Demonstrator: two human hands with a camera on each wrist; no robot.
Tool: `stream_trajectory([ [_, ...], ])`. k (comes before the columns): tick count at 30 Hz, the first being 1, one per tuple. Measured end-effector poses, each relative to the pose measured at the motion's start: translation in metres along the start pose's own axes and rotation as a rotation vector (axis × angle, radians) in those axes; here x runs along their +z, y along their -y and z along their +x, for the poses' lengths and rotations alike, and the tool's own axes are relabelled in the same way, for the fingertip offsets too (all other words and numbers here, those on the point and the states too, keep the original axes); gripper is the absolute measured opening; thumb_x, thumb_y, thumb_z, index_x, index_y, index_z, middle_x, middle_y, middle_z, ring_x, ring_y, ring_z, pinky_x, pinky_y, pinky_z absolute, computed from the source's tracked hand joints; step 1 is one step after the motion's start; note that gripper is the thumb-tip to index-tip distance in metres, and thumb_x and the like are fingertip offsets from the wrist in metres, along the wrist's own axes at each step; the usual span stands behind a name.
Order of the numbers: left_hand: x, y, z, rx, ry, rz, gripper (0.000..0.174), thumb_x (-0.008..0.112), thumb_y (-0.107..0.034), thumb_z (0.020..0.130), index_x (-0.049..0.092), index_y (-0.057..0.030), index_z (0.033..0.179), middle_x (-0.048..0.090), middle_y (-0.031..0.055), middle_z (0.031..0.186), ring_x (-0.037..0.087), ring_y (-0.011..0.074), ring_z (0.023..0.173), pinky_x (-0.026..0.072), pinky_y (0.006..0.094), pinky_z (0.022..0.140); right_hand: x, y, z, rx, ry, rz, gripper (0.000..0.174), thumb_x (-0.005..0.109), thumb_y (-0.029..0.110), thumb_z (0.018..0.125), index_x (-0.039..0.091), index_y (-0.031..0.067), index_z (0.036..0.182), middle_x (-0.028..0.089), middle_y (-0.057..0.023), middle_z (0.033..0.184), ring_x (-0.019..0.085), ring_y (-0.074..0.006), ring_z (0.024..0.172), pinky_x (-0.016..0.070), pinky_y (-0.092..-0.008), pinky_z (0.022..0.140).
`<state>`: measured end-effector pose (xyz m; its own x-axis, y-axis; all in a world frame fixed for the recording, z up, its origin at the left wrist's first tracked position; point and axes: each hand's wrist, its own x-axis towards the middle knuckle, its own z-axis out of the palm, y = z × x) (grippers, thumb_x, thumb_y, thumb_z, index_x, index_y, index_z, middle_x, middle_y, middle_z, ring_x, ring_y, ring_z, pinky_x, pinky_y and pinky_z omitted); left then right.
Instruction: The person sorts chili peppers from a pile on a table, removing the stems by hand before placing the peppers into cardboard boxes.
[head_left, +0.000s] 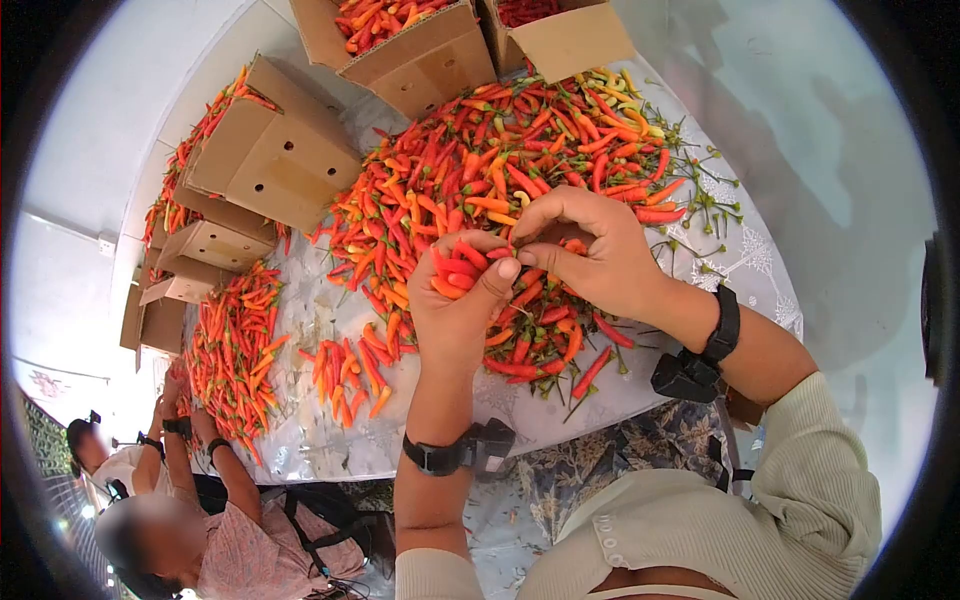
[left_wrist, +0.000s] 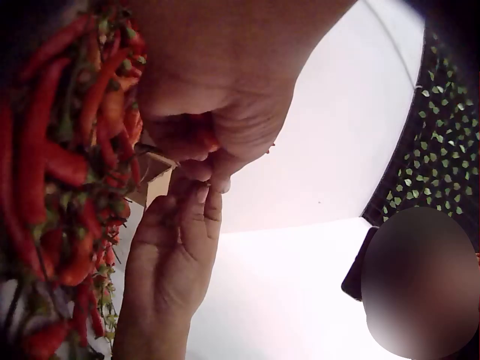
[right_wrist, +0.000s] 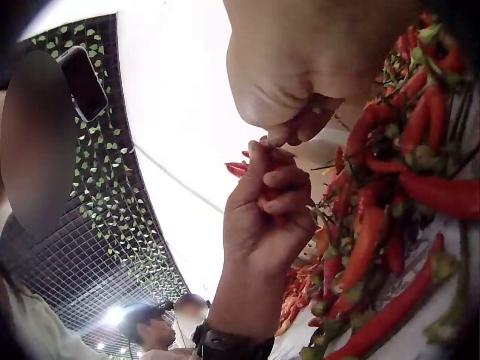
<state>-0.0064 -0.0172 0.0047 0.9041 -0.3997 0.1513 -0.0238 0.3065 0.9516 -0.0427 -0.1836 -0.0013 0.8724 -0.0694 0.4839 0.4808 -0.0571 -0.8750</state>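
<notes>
Several red and orange chilies point(head_left: 455, 268) lie in the left hand point(head_left: 455, 310), whose fingers curl round them in the head view. Thumb and fingertips of the right hand point(head_left: 595, 250) pinch at the stem end of a chili beside the left thumb. In the left wrist view the left hand point(left_wrist: 225, 97) meets the right hand point(left_wrist: 176, 255) at the fingertips. Red chili tips point(right_wrist: 237, 169) poke out of the left hand point(right_wrist: 266, 217) in the right wrist view, where the right hand point(right_wrist: 307, 67) hides part of the contact.
A large heap of chilies point(head_left: 400, 190) covers much of the table point(head_left: 330, 450). Loose green stems point(head_left: 715, 210) lie at its right edge. Cardboard boxes point(head_left: 290, 160) of chilies stand along the far and left sides. Another person point(head_left: 240, 540) sits at the lower left beside a smaller pile point(head_left: 235, 350).
</notes>
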Motion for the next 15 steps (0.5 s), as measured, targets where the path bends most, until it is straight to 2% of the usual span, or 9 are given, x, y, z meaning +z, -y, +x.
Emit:
stream_trajectory([
  [5, -0.0001, 0.0037, -0.0001, 0.124, 0.002, 0.073, 0.022, 0.068, -0.001, 0.081, 0.054, -0.0003, 0.098, 0.059, 0.0044, 0.073, 0.049, 0.0067, 0.053, 0.0369, 0.0182, 0.043, 0.0017, 0.0029, -0.001, -0.107, 0.004, -0.087, 0.013, 0.065, -0.001, 0.079, 0.059, 0.0008, 0.091, 0.061, -0.0052, 0.08, 0.061, -0.0112, 0.075, 0.0489, -0.0254, 0.067],
  [8, -0.0008, 0.0039, -0.0016, 0.151, -0.041, 0.213, 0.019, 0.071, -0.002, 0.079, 0.059, -0.0015, 0.094, 0.058, -0.0006, 0.077, 0.051, 0.0041, 0.066, 0.0414, 0.0169, 0.058, 0.0031, 0.0041, -0.0026, -0.109, -0.017, -0.099, 0.012, 0.065, 0.0, 0.078, 0.058, 0.0013, 0.088, 0.06, -0.0048, 0.078, 0.06, -0.0107, 0.072, 0.0489, -0.0253, 0.065],
  [11, 0.0039, 0.0029, -0.0033, 0.218, -0.091, 0.34, 0.018, 0.071, -0.003, 0.08, 0.059, -0.0012, 0.093, 0.058, -0.0011, 0.077, 0.052, 0.0053, 0.071, 0.0434, 0.0184, 0.064, 0.0029, 0.0047, -0.003, -0.078, -0.034, -0.117, 0.013, 0.066, 0.001, 0.078, 0.057, 0.0015, 0.087, 0.06, -0.0046, 0.077, 0.06, -0.0104, 0.069, 0.0489, -0.0251, 0.062],
  [15, 0.0055, 0.0039, -0.0033, 0.159, -0.12, 0.252, 0.017, 0.071, -0.004, 0.08, 0.059, -0.0012, 0.092, 0.058, -0.0006, 0.076, 0.052, 0.0049, 0.069, 0.0427, 0.0181, 0.062, 0.0068, 0.0065, -0.003, -0.062, -0.076, -0.134, 0.013, 0.066, 0.002, 0.077, 0.056, 0.0012, 0.086, 0.06, -0.0051, 0.075, 0.06, -0.0105, 0.066, 0.0488, -0.0249, 0.06],
])
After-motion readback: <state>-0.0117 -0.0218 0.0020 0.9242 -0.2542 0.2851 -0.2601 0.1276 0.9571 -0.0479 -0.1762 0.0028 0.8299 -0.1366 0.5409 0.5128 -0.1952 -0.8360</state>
